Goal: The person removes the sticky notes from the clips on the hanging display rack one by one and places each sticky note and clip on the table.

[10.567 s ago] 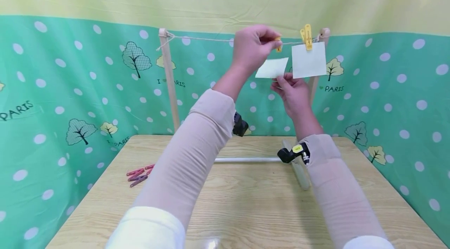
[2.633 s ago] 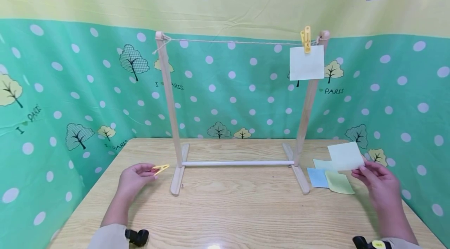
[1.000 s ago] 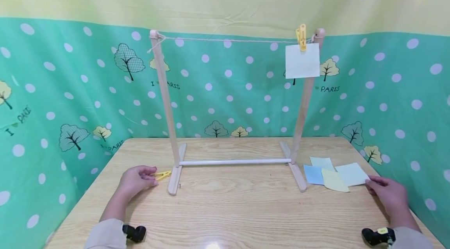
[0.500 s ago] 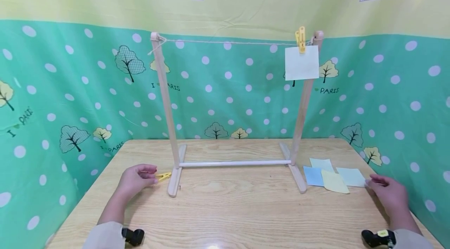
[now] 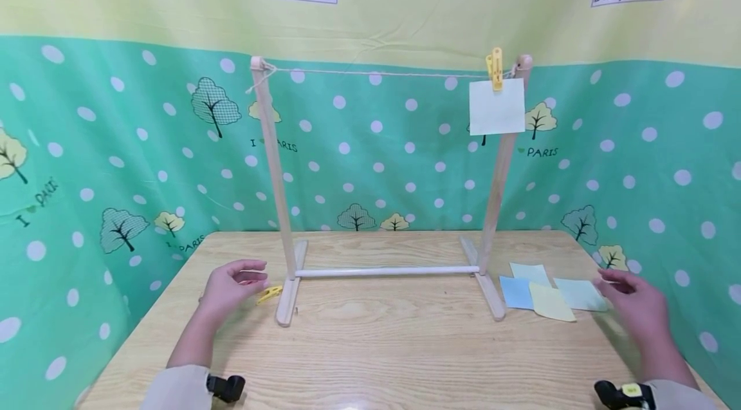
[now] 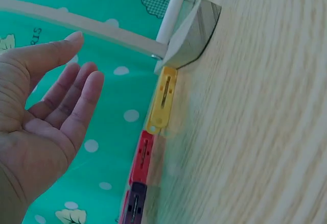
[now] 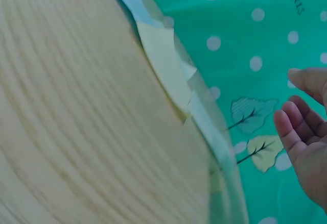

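My left hand [image 5: 231, 288] hovers at the left of the table, fingers relaxed and holding nothing. Close to its fingertips a yellow clothespin [image 5: 269, 295] lies by the rack's left foot; the left wrist view adds a red clothespin [image 6: 141, 157] and a purple clothespin [image 6: 134, 203]. At the right, my right hand [image 5: 637, 307] is likewise loose, beside a pale paper square [image 5: 581, 294]. Next to that square lie a blue paper [image 5: 517, 293], a pale yellow paper [image 5: 552, 302] and a pale green paper [image 5: 530, 273]. Another yellow clothespin [image 5: 496, 69] holds a white paper [image 5: 496, 107] on the string.
A wooden rack stands mid-table, with a left post [image 5: 274, 172], a right post [image 5: 499, 197] and a white crossbar [image 5: 386, 271]. A string [image 5: 370, 73] runs between the post tops. A patterned curtain [image 5: 382, 165] surrounds the table [image 5: 393, 352].
Earlier both hands were up at the string with a clothespin and paper. They came down, laid the yellow clothespin left and the pale paper right, and have now let go, lifting slightly.
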{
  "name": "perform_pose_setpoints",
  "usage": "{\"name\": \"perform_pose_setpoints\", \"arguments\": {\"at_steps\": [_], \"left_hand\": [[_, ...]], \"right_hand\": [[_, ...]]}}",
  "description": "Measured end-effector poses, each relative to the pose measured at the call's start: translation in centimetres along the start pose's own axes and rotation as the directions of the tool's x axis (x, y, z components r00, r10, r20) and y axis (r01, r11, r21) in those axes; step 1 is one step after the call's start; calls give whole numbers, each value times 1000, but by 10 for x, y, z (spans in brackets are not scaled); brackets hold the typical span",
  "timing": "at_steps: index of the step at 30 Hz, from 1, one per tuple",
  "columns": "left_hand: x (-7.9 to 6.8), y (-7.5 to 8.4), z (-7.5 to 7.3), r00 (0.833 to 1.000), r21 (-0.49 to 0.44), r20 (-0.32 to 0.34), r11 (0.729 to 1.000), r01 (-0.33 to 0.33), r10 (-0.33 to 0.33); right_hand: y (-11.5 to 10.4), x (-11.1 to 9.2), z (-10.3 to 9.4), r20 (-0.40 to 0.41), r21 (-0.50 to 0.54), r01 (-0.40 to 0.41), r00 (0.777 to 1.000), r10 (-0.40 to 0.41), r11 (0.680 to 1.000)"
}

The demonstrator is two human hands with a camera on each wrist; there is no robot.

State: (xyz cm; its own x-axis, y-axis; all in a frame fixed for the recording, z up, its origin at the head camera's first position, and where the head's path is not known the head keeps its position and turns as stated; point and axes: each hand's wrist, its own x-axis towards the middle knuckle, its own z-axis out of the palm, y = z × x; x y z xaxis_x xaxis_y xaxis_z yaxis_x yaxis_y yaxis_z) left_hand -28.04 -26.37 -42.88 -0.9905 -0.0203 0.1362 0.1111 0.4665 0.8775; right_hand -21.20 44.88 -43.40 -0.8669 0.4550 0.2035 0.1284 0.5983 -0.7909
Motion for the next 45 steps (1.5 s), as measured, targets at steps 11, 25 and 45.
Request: {"name": "perform_pose_setpoints", "arguments": {"at_steps": [11,25,45], "left_hand": [[-6,23,11,995,-186,16,978,-94,98],[-9,66,30,976,-216,98,961,-171,196],[10,128,62,935,-267,125,919,-291,332]], "right_hand": [[-40,-14,3,39,205,178,981,-190,962],[-81,-22,13,33,205,373,921,-388,905],[-143,-21,30,41,321,468,861,-506,823]]}}
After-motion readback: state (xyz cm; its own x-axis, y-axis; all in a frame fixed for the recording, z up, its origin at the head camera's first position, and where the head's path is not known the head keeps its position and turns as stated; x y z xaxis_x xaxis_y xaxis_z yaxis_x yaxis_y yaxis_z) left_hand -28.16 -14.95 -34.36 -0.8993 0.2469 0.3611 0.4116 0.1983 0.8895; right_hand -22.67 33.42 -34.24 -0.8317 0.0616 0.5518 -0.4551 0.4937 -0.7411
